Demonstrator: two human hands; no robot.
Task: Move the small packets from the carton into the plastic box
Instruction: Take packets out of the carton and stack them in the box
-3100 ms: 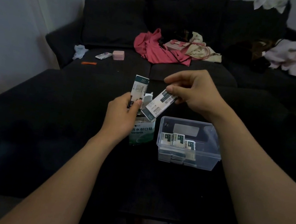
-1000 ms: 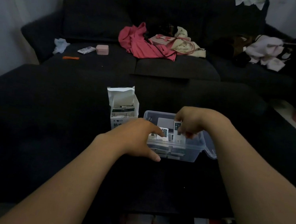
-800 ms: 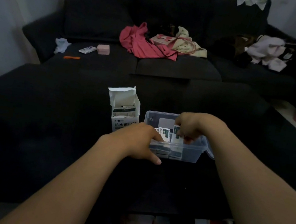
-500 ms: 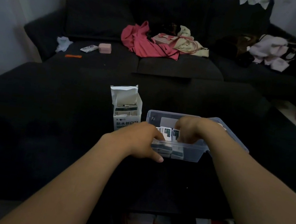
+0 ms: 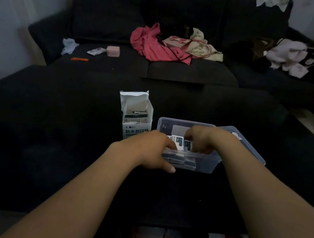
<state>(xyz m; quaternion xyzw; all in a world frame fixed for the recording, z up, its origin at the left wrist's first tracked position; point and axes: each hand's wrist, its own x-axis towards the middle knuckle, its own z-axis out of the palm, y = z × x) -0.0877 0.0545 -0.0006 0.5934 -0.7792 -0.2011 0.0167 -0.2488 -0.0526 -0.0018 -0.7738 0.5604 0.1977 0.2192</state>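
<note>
right hand (image 5: 200, 138) fingertips: hidden in plastic box (image 5: 202, 164) | packets (image 5: 179, 142): print unreadable

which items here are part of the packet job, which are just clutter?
In the job:
carton, open, packets still inside
plastic box
small packets in the box
left hand gripping the box's near rim
right hand inside the box, on the packets

Lying about:
red garment
pink case
orange stick
white cloth
</note>
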